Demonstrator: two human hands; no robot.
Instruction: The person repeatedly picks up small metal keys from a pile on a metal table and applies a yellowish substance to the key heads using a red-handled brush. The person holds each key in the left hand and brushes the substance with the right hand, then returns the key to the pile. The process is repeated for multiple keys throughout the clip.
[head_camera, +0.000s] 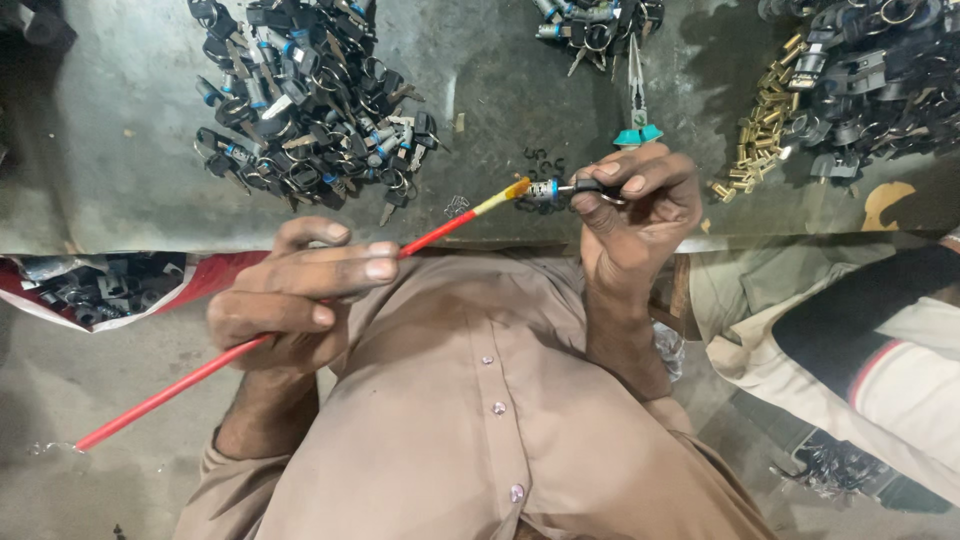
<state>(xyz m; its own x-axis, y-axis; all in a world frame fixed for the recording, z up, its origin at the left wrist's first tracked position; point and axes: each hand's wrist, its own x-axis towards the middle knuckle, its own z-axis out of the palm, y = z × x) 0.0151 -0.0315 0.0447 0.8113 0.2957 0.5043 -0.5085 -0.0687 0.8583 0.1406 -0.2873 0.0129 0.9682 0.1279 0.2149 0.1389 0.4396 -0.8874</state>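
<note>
My left hand (300, 290) grips a long thin red paintbrush (200, 375) by the middle of its handle. The brush's yellowish tip (515, 189) rests against a small metal lock cylinder (545, 190). That cylinder has a black-headed key (588, 186) in it. My right hand (640, 215) pinches the key and cylinder between thumb and fingers, just above the front edge of the grey metal table (120, 160). Both hands hover over my lap, in front of my tan buttoned shirt (480, 400).
Heaps of black-keyed lock cylinders lie on the table at back left (300, 95), back middle (595, 22) and back right (870, 80). Teal-handled pliers (637, 110) and a pile of brass parts (765, 130) lie nearby. A red-and-white bag of parts (110, 285) sits left. Another person (860, 320) sits right.
</note>
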